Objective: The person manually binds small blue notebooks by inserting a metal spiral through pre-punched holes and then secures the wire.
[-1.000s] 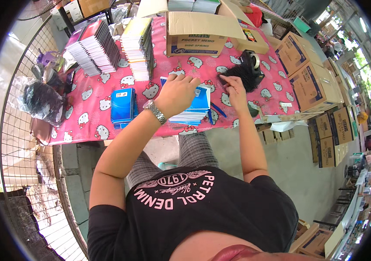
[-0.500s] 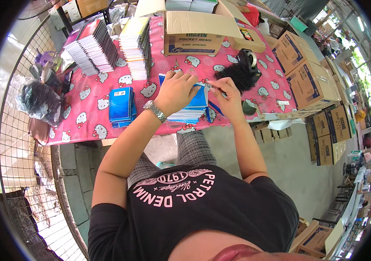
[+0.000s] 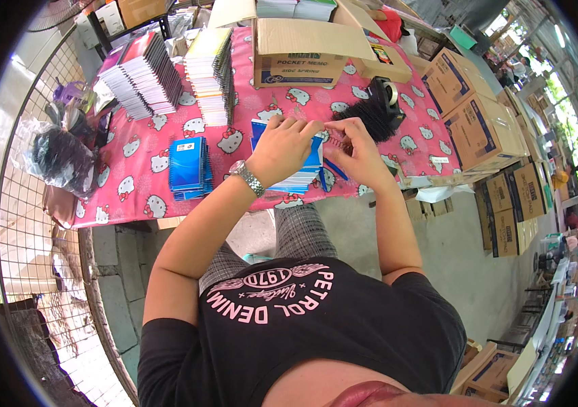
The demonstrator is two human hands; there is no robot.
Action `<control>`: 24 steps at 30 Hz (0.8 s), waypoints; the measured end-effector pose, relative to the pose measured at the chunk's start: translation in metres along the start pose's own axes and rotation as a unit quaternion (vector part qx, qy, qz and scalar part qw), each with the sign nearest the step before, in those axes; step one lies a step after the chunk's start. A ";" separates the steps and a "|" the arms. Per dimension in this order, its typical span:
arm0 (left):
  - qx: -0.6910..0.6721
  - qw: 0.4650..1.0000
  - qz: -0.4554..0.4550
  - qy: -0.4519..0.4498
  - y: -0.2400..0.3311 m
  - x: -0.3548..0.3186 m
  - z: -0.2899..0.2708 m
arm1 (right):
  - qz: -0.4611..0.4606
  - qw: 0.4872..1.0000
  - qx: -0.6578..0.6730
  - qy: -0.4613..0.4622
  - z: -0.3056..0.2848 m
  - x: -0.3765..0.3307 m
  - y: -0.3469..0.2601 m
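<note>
A stack of blue-covered spiral notebooks (image 3: 294,182) lies near the table's front edge. Over its top notebook, my left hand (image 3: 287,148) is bent, its fingers closed at the upper edge. My right hand (image 3: 362,157) is at the stack's upper right corner, fingers curled and its index fingertip meeting my left fingertips. Whatever lies between its thumb and fingers is too small to make out. Blue-handled pliers (image 3: 335,169) rest just right of the stack, partly under my right hand. Beyond that hand sits a pile of black spiral wires (image 3: 368,121).
Left of my hands stands a smaller pile of blue notebooks (image 3: 189,165). Taller notebook stacks (image 3: 209,81) rise behind it, beside an open cardboard box (image 3: 299,68). A tape dispenser (image 3: 389,102) is behind the wires. More cartons (image 3: 482,129) stand at the right edge.
My right hand's thumb has moved down and apart from the index finger, which now reaches my left fingertips. My left hand has shifted slightly right and its fingers cover more of the upper edge.
</note>
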State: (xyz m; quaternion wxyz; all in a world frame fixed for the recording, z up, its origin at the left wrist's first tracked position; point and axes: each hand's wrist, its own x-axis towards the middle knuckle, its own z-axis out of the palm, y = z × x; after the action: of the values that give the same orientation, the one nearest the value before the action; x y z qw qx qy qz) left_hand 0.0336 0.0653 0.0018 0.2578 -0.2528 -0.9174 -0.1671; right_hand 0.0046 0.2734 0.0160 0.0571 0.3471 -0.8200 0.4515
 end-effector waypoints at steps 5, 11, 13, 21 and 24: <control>-0.017 0.999 -0.005 -0.041 0.005 -0.001 -0.007 | 0.039 0.998 -0.050 -0.006 -0.001 -0.001 -0.024; -0.031 0.998 -0.015 -0.046 0.000 -0.005 -0.006 | 0.236 0.953 0.148 0.122 0.000 -0.004 0.068; -0.034 0.997 -0.013 -0.062 0.001 0.002 -0.005 | 0.331 0.906 -0.205 0.168 -0.016 -0.042 0.177; 0.039 0.995 -0.073 0.050 -0.003 -0.016 0.001 | 0.462 0.845 -0.270 -0.003 -0.033 -0.057 0.196; 0.021 0.993 -0.113 0.024 -0.012 -0.022 -0.002 | 0.182 0.944 0.275 -0.023 -0.037 0.008 0.068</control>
State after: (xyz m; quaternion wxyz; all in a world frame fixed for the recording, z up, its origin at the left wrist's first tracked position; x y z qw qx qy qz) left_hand 0.0438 0.0461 -0.0112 0.2643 -0.1377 -0.9370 -0.1821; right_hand -0.0518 0.3223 -0.0067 -0.1427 0.2045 -0.7143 0.6539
